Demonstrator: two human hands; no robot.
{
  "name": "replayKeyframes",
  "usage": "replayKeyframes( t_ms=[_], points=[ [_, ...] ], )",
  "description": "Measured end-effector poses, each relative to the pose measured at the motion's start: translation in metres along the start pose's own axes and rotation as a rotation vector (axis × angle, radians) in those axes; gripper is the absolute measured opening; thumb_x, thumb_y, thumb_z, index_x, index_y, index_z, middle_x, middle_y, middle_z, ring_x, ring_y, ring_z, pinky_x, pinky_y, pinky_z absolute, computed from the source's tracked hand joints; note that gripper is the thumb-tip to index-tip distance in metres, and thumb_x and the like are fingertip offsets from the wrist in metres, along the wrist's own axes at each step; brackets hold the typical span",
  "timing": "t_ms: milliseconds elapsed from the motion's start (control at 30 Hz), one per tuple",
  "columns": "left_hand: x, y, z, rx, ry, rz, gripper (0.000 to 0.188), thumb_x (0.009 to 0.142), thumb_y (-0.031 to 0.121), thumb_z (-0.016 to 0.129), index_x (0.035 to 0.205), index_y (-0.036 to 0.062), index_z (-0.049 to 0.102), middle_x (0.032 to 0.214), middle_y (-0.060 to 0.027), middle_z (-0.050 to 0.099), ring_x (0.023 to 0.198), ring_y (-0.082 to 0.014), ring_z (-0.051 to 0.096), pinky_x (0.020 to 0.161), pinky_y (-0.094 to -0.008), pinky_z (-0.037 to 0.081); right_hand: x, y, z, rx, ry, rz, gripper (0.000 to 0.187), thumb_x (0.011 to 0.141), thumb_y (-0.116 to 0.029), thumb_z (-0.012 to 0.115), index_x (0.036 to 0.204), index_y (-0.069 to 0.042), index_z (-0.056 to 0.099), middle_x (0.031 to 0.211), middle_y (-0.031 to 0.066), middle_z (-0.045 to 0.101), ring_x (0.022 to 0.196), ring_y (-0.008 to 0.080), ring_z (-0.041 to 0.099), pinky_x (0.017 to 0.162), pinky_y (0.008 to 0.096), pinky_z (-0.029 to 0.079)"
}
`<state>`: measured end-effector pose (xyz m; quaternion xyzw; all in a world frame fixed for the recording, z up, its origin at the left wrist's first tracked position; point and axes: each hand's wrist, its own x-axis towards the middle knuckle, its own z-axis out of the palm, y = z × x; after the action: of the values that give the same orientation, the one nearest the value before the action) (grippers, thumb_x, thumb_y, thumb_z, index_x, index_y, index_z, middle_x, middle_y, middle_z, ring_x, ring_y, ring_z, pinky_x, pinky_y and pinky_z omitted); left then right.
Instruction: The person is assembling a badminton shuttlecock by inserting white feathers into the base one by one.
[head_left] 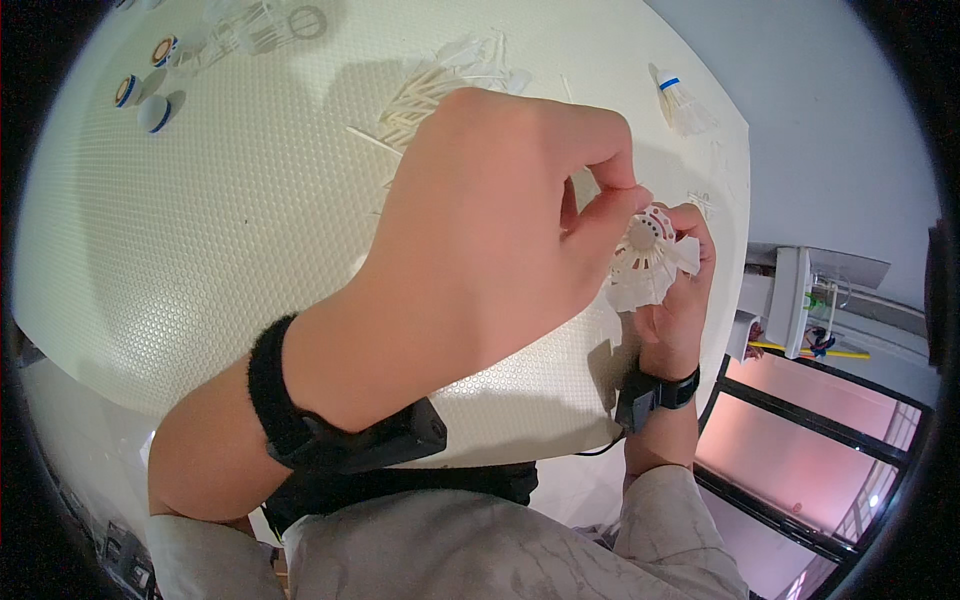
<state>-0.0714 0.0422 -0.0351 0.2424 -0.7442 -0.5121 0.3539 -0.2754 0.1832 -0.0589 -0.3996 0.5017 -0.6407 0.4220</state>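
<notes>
In my right hand [684,275], at the right side of the table, is a white shuttlecock [643,264]. Its pale round middle faces up, with a ring of small dark holes around it and white feathers or vanes fanning outward. My right fingers wrap the far and right side of it. My left hand [490,210] reaches across from the left, thumb and forefinger pinched together at the shuttlecock's far edge. Whatever lies between those fingertips is too small or hidden to make out. Beyond my left hand, partly covered by it, lies a heap of white feathers [425,95] with bare quills.
Another shuttlecock [680,102] with a blue band lies at the far right. Round cork heads [155,113] with blue bands sit at the far left, beside clear, see-through skirts [245,35]. Small white scraps [700,203] lie near the right edge of the white textured table [220,250].
</notes>
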Motion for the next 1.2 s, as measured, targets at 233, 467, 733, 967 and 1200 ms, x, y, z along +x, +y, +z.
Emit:
replayKeyframes(
  t_ms=[233, 467, 733, 967, 1200],
  points=[
    [0.004, 0.004, 0.001, -0.004, -0.155, -0.044, 0.012, 0.085, 0.01, 0.078, 0.095, 0.0061, 0.074, 0.086, -0.003, 0.075, 0.074, -0.0125, 0.068, 0.065, -0.0268, 0.05, 0.003, -0.008, 0.01, -0.193, -0.01, -0.08, 0.017, 0.097, -0.002, 0.069, 0.114, 0.002, 0.065, 0.117, 0.0168, 0.073, 0.106, 0.0206, 0.07, 0.095, 0.0344, 0.055],
    [0.007, 0.001, -0.001, 0.061, -0.161, 0.071, 0.014, 0.082, 0.0, 0.077, 0.096, 0.0029, 0.076, 0.091, -0.0058, 0.077, 0.081, -0.0139, 0.071, 0.073, -0.0264, 0.054, 0.003, -0.016, 0.013, -0.238, -0.095, -0.155, 0.024, 0.092, 0.007, 0.071, 0.116, 0.003, 0.068, 0.117, 0.0155, 0.073, 0.108, 0.021, 0.07, 0.096, 0.0337, 0.056],
    [0.003, 0.0, 0.0, 0.101, -0.153, 0.147, 0.019, 0.081, -0.003, 0.081, 0.099, 0.0016, 0.078, 0.097, -0.009, 0.079, 0.089, -0.0165, 0.074, 0.081, -0.0279, 0.056, 0.001, -0.016, 0.013, -0.259, -0.093, -0.217, 0.021, 0.09, 0.005, 0.074, 0.111, 0.003, 0.071, 0.111, 0.0146, 0.075, 0.101, 0.018, 0.071, 0.092, 0.0315, 0.057],
    [0.005, -0.008, 0.006, 0.103, -0.098, 0.223, 0.018, 0.08, 0.001, 0.081, 0.096, 0.0078, 0.079, 0.086, -0.0053, 0.078, 0.073, -0.0152, 0.07, 0.068, -0.0263, 0.054, 0.003, -0.014, 0.012, -0.303, -0.1, -0.231, 0.019, 0.093, 0.0, 0.074, 0.112, 0.002, 0.072, 0.106, 0.0111, 0.075, 0.097, 0.0156, 0.071, 0.089, 0.0286, 0.056],
    [0.026, -0.017, -0.011, 0.183, 0.011, 0.243, 0.014, 0.085, 0.006, 0.078, 0.098, 0.0089, 0.078, 0.099, -0.0047, 0.078, 0.089, -0.0208, 0.07, 0.08, -0.0318, 0.053, 0.023, -0.015, -0.011, -0.29, 0.128, -0.137, 0.023, 0.102, -0.009, 0.067, 0.123, 0.0, 0.069, 0.102, 0.0067, 0.075, 0.094, 0.0128, 0.07, 0.087, 0.0264, 0.056]
  ],
)
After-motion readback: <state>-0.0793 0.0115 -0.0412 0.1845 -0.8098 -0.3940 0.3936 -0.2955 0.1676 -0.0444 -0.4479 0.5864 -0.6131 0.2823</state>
